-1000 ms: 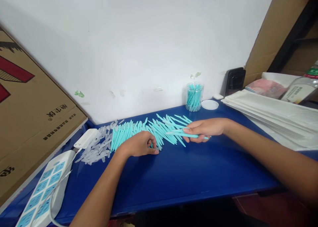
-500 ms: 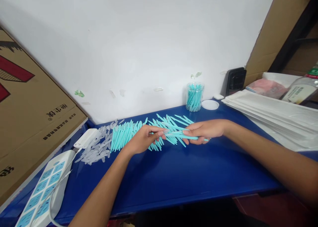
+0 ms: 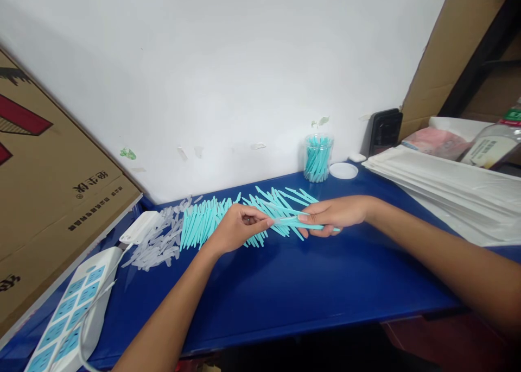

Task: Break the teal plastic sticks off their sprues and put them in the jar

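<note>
My right hand is closed around a few slim turquoise sticks, shaped like eyebrow razors. Their tips point left. With thumb and fingers pinched, my left hand grips a small translucent cap at the tip of one stick. My fingers partly hide this cap. Behind and under both hands, many loose turquoise sticks lie in a row on the blue table. Left of them is a pile of translucent caps.
A clear tub full of turquoise sticks stands by the wall, with its white lid beside it. At left are a white phone, a power strip and a cardboard box. White packaging sheets are stacked at right.
My left thumb and fingers have shifted slightly right, closing over the cap at the stick's tip. My right hand stays nearly in place, and the view has shifted slightly.
</note>
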`<action>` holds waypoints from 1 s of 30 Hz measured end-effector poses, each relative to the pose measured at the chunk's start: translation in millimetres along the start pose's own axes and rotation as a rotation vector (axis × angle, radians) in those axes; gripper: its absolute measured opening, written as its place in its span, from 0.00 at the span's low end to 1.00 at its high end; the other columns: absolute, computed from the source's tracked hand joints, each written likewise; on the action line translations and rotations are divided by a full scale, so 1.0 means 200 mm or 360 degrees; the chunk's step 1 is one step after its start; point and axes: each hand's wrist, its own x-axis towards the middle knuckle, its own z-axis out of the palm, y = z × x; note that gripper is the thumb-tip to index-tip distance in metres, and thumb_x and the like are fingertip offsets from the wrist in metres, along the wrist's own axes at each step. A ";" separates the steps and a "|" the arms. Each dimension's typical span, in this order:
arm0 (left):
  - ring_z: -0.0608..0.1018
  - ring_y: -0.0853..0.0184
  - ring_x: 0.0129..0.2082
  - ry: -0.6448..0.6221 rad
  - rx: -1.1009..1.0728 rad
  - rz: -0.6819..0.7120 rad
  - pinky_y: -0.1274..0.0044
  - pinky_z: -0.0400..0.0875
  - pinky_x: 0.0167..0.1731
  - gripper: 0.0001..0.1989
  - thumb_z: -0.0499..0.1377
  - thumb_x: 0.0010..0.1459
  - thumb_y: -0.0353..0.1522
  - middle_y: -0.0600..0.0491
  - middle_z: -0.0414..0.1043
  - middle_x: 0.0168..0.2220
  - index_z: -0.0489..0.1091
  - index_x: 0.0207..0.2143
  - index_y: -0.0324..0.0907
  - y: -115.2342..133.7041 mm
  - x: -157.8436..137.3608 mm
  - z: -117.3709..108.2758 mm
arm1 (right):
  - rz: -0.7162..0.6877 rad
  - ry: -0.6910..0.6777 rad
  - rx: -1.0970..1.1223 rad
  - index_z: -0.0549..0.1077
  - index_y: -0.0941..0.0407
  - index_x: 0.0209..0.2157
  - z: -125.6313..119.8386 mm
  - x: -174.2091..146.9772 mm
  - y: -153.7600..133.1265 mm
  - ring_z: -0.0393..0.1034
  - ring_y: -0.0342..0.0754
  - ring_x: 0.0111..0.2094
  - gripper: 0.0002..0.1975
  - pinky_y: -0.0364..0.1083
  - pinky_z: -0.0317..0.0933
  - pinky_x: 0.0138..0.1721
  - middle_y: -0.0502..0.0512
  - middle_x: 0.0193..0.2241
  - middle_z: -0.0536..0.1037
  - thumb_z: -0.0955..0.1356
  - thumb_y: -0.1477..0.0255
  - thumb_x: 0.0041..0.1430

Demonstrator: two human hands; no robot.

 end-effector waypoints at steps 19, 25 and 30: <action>0.60 0.71 0.22 -0.0024 -0.0041 -0.0070 0.76 0.51 0.22 0.16 0.68 0.58 0.46 0.53 0.70 0.21 0.85 0.34 0.42 -0.01 0.00 -0.04 | -0.0023 -0.0028 0.0011 0.71 0.58 0.44 -0.01 -0.01 0.01 0.46 0.39 0.21 0.27 0.39 0.48 0.21 0.42 0.21 0.56 0.60 0.47 0.72; 0.57 0.72 0.22 -0.0045 -0.0061 -0.0072 0.76 0.49 0.22 0.17 0.68 0.58 0.47 0.54 0.68 0.20 0.85 0.34 0.43 0.00 0.00 -0.05 | -0.0010 -0.0014 0.0017 0.71 0.58 0.44 -0.01 0.00 0.01 0.46 0.39 0.21 0.28 0.39 0.48 0.21 0.42 0.21 0.57 0.60 0.46 0.71; 0.57 0.72 0.21 -0.0067 -0.0063 -0.0089 0.76 0.49 0.21 0.17 0.68 0.58 0.46 0.54 0.67 0.20 0.85 0.34 0.42 0.00 0.00 -0.05 | -0.0006 -0.0009 0.0022 0.71 0.58 0.43 -0.01 0.00 0.01 0.46 0.39 0.21 0.28 0.39 0.47 0.21 0.42 0.20 0.56 0.60 0.46 0.71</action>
